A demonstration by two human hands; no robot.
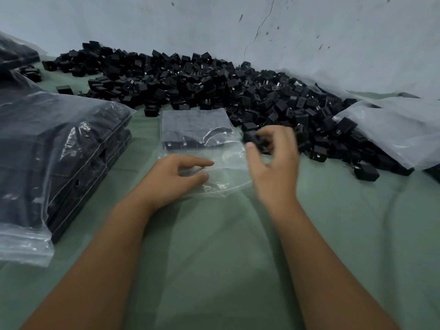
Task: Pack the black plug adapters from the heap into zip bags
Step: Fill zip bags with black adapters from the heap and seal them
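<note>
A long heap of black plug adapters [214,82] stretches along the wall from the far left to the right. In front of it lies a clear zip bag [197,129], its far half filled with adapters. My left hand [176,177] pinches the bag's open near edge between thumb and fingers. My right hand [273,158] hovers just right of the bag and grips a black adapter [254,139] in its fingertips; the hand is motion-blurred.
A stack of filled zip bags [54,151] stands at the left. Large clear plastic bags [395,132] lie at the right over part of the heap. A loose adapter [366,171] sits on the green cloth [238,246]. The grey wall [214,25] closes the back.
</note>
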